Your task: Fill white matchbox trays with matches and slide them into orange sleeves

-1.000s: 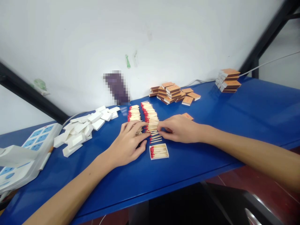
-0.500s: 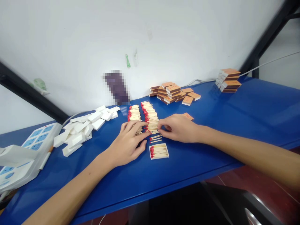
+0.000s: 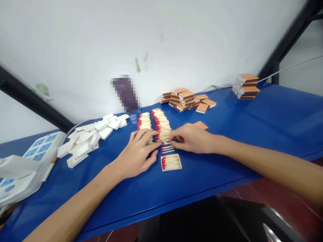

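Observation:
Two long rows of red-tipped matches lie on the blue table, a left row (image 3: 144, 121) and a right row (image 3: 162, 122). My left hand (image 3: 138, 153) rests over the near end of the left row, fingers apart, its fingertips at the right row's red heads. At the right row's near end, my right hand (image 3: 190, 137) has thumb and index finger closed around match ends; what exactly they pinch is too small to tell. A few separate matches (image 3: 168, 149) lie just below. Nearer still is a white tray (image 3: 180, 167) filled with matches.
White empty trays (image 3: 85, 136) are heaped at the left, beside a power strip (image 3: 47, 144). Orange matchboxes (image 3: 185, 97) are piled by the wall, with another stack (image 3: 247, 86) at the back right. A lone box (image 3: 201, 125) lies behind my right hand.
My right hand has shifted very slightly left at the near end of the right row. My left hand and the tray of matches look unchanged.

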The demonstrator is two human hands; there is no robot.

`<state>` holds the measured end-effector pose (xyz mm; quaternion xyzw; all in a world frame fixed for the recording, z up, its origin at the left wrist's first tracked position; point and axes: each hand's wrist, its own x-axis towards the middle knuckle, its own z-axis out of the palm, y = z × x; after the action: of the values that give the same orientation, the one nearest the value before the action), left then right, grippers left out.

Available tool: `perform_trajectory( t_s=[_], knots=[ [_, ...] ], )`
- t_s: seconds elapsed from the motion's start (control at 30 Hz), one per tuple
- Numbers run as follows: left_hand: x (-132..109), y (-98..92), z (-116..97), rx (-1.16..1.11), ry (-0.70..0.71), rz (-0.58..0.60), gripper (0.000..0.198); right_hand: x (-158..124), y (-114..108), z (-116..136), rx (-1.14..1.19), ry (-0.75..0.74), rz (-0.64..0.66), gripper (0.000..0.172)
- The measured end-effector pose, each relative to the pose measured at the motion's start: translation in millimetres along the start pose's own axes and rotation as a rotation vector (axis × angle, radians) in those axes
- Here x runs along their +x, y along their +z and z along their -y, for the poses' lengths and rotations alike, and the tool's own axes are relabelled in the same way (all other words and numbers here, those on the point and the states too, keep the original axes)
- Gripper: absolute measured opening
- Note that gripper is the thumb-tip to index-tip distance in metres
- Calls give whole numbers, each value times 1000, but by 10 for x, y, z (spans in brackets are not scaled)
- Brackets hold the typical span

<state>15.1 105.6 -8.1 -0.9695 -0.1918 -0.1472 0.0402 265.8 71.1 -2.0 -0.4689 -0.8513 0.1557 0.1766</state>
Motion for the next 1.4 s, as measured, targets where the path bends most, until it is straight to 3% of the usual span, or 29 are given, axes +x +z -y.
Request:
perform_trajectory(
  t_s=[0.57,0.77,0.97,1.17,1.4],
  knots=[
    [8,-4,-4,-3,4,4,33,3,-34,15,-21,-10,31,12],
    [-6,7,-1,13,-8,-5,34,-20,-114,60,-185,88,49,10],
    [-12,-8,-1,11,-12,-5,34,-44,-167,65,-188,76,129,8],
    [8,-25,-13,5,-9,9,33,-41,-171,84,-233,133,123,5],
    [-8,-25,-6,0,-9,7,33,-58,-163,90,-173,65,117,4]
  ],
)
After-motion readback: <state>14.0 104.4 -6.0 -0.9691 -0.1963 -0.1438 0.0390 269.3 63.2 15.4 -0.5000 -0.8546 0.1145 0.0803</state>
